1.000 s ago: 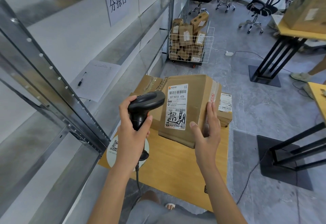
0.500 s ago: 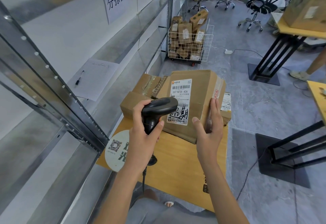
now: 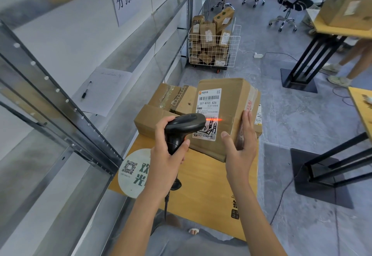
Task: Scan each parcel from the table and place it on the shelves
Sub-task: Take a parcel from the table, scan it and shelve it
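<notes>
A brown cardboard parcel (image 3: 229, 102) with a white shipping label stands tilted on the wooden table (image 3: 203, 187). My right hand (image 3: 239, 147) grips its near right corner. My left hand (image 3: 167, 159) holds a black barcode scanner (image 3: 183, 127) close to the label, and a red scan line glows across the label's lower part. Other brown parcels (image 3: 159, 110) lie behind and to the left on the table; one more peeks out at the right (image 3: 258, 114). Grey metal shelves (image 3: 84, 86) run along the left.
A sheet of paper with a pen (image 3: 102, 90) lies on the shelf. A wire cart full of parcels (image 3: 213, 42) stands ahead. Black-legged tables (image 3: 314, 54) and office chairs (image 3: 293, 4) fill the right and far side. Another person's legs (image 3: 352, 62) are at right. Cables cross the floor.
My left hand has swung the scanner right, up against the label, and the red scan line has come on. The right hand keeps its hold on the parcel.
</notes>
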The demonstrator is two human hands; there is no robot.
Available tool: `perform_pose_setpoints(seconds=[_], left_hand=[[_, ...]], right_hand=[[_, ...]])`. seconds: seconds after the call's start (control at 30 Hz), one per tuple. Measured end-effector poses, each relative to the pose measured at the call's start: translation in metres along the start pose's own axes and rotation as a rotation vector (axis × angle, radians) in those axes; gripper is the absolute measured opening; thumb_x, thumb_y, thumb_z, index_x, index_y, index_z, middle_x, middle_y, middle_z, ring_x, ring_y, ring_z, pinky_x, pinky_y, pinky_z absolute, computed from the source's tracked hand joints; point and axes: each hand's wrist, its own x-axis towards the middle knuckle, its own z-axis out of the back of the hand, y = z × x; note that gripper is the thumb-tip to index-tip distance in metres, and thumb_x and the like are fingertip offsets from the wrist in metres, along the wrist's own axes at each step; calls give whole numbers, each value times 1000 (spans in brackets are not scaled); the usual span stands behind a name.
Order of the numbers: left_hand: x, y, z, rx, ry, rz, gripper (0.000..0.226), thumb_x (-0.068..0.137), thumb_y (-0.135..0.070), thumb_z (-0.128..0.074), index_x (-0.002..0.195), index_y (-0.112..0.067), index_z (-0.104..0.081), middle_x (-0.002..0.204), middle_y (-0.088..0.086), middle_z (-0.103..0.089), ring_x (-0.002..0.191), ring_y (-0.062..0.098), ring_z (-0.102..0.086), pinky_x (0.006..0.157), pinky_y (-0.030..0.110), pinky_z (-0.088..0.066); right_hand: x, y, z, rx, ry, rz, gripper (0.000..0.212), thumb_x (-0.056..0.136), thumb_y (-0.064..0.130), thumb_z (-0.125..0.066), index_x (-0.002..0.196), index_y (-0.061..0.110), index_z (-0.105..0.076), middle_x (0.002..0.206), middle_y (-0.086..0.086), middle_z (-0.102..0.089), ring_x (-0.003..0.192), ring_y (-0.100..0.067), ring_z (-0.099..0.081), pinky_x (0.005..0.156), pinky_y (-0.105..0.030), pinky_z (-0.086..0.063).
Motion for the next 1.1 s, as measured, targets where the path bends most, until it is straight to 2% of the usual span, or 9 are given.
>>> perform_pose_setpoints(seconds=[0.3, 0.53, 0.7, 0.77, 0.93, 1.1], left_hand=[[5, -1, -1, -9, 4, 2, 62, 96, -12, -68, 129, -56, -39, 112, -25, -59, 69, 17, -66, 65, 22, -55], [7, 1, 0, -10, 13, 8, 61, 96, -11, -68, 131, -52, -39, 111, -25, -60, 66, 16, -66, 64, 24, -56], [8, -1, 1, -28, 5, 7, 63, 96, -10, -68, 129, -54, -38, 120, -6, -59, 69, 13, -67, 62, 20, -55], [8, -2, 0, -31, 9, 7, 62, 96, -10, -68, 129, -53, -38, 120, -4, -59, 71, 13, -68, 63, 21, -55], [10, -3, 0, -29, 14, 14, 62, 96, -10, -68, 129, -54, -38, 121, -5, -59, 72, 12, -68, 63, 20, -55], [12, -4, 0, -22, 9, 16, 63, 95, -10, -69, 128, -54, -39, 119, -15, -59, 69, 15, -69, 62, 21, -56]], right_hand=[[4, -2, -2, 10, -9, -9, 69, 80, 40, -64, 143, 52, -38, 160, 21, -33, 149, -3, -27, 120, -58, -27], [4, -2, -4, 7, 4, -14, 70, 80, 40, -64, 145, 51, -38, 161, 23, -32, 149, 0, -25, 122, -58, -23], [5, -2, -5, 14, 6, -21, 70, 80, 41, -64, 144, 51, -38, 160, 23, -32, 149, 0, -24, 121, -58, -24], [5, -2, -6, 7, 5, -17, 70, 80, 40, -63, 144, 51, -37, 160, 23, -32, 149, 0, -24, 121, -58, -23], [6, -3, -6, 11, 5, -18, 70, 81, 41, -64, 143, 58, -36, 159, 26, -31, 150, -2, -24, 121, -60, -24], [9, -3, -6, 19, 4, -8, 70, 80, 40, -64, 136, 71, -36, 158, 29, -32, 150, -3, -26, 120, -60, -25]])
